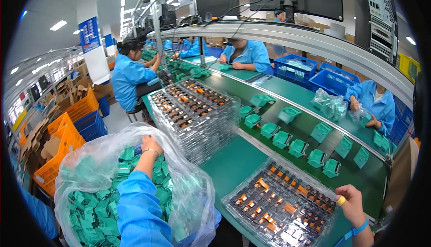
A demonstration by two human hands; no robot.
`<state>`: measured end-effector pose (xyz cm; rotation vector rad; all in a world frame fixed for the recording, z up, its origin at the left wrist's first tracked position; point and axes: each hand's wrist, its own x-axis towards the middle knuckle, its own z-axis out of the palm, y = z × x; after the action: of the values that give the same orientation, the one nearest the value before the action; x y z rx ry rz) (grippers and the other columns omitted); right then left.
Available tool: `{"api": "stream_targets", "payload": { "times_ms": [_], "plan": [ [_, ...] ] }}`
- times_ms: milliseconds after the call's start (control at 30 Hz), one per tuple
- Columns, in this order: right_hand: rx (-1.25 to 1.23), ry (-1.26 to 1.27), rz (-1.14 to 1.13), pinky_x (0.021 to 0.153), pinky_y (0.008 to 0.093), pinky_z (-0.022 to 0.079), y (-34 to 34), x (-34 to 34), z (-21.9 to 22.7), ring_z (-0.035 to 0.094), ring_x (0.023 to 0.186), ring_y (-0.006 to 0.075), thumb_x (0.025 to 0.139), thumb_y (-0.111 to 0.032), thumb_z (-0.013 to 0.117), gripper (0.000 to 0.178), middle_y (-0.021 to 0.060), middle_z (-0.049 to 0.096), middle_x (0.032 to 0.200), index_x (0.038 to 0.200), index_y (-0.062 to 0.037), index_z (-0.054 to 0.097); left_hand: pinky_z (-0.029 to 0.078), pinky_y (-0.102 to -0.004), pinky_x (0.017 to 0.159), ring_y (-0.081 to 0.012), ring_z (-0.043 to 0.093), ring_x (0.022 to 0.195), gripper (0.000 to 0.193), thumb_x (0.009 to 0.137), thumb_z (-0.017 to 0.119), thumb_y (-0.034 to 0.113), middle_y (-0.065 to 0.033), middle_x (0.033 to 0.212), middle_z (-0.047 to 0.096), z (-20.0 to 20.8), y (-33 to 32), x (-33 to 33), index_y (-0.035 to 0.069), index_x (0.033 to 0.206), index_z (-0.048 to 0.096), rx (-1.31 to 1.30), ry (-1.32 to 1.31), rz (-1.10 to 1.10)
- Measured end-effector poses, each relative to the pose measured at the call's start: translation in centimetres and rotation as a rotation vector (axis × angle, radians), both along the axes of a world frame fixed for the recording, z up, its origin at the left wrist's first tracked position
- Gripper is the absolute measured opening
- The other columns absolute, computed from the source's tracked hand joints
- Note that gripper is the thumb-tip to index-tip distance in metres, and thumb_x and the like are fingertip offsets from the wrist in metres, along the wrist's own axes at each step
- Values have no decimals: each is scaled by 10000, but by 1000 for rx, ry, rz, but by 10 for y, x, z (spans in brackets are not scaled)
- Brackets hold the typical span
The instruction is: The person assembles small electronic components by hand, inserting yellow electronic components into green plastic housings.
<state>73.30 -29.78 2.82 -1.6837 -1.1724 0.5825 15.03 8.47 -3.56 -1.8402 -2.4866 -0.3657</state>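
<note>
My left hand, with a bracelet at the wrist, is at the far side of a large clear plastic bag. Its fingers are curled against the film, partly hidden. Inside the bag lie many loose green plastic housings. Over at the right edge of a clear tray, my right hand has its thumb and fingers drawn together; a yellow cover is on one digit and a blue band circles the wrist. Anything between those fingers is too small to make out. Rows of orange-and-black parts fill the tray.
A tall stack of clear trays stands beyond the bag. Several green housings line the green conveyor. Co-workers in blue sit across and at far left. Orange crates stand at left; a metal frame crosses overhead.
</note>
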Motion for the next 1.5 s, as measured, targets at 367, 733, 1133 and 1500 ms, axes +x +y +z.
{"api": "stream_targets", "payload": {
  "times_ms": [367,733,1133,1500],
  "plan": [
    [-19,-254,375,648,273,506,25,-52,-2,610,748,169,753,-11,684,147,101,600,855,892,9,643,389,-390,937,-337,482,1058,504,612,747,216,-153,1120,510,8,-68,-54,61,1050,551,465,-191,-167],
    [-11,-309,578,661,335,493,66,-67,-19,617,771,243,814,-108,637,157,121,613,864,947,-26,634,367,-438,1019,-289,378,1261,852,692,707,130,-141,1390,342,89,-290,61,106,1415,258,243,-1716,-625],
    [3,-396,773,749,384,498,58,-75,-23,613,868,305,858,-178,572,198,117,639,940,1021,-81,631,344,-603,963,-359,353,1272,709,834,487,524,-182,1412,318,43,-317,169,82,1371,347,-633,-2737,-304],
    [-278,-683,970,648,472,480,87,-142,-34,629,745,355,877,-326,530,321,174,642,759,1088,-89,580,430,-482,949,-300,534,1121,389,843,590,166,-153,1230,536,48,-313,182,26,1197,509,-651,-2349,-200]
  ]
}}
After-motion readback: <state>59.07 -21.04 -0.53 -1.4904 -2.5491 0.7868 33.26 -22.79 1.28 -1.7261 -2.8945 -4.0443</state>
